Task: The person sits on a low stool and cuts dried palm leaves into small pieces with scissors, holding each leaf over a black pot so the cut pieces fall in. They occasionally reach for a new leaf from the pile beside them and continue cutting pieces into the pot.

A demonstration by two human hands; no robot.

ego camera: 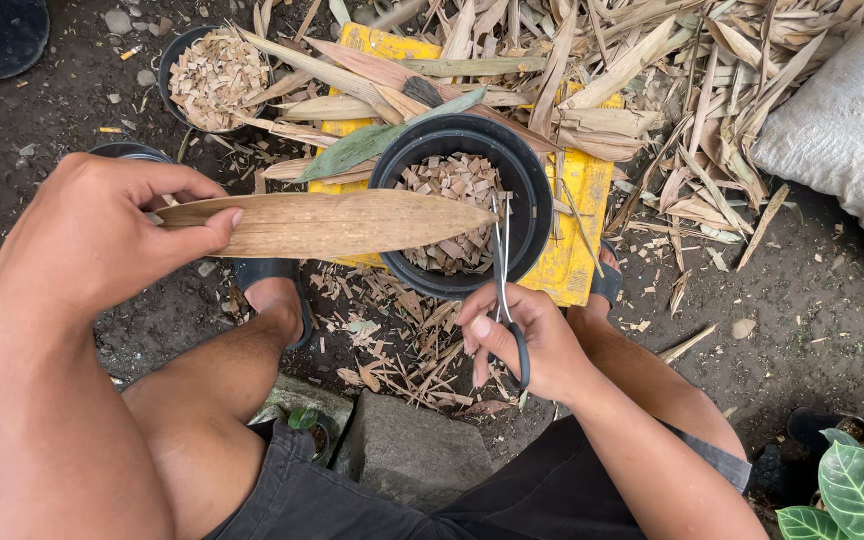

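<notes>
My left hand [92,235] grips the wide end of a long dry brown leaf [342,224], held flat with its pointed tip over a black pot [532,190] partly filled with cut leaf pieces [457,190]. My right hand [527,340] holds scissors [504,280], blades pointing up beside the leaf's tip, nearly closed. The pot stands on a yellow board [572,250].
A heap of dry leaves [652,90] lies behind the pot. A second black pot of chips [214,75] stands at top left. A grey sack [852,130] is at right, a green plant [862,490] at bottom right. My knees and a stone [407,450] are below.
</notes>
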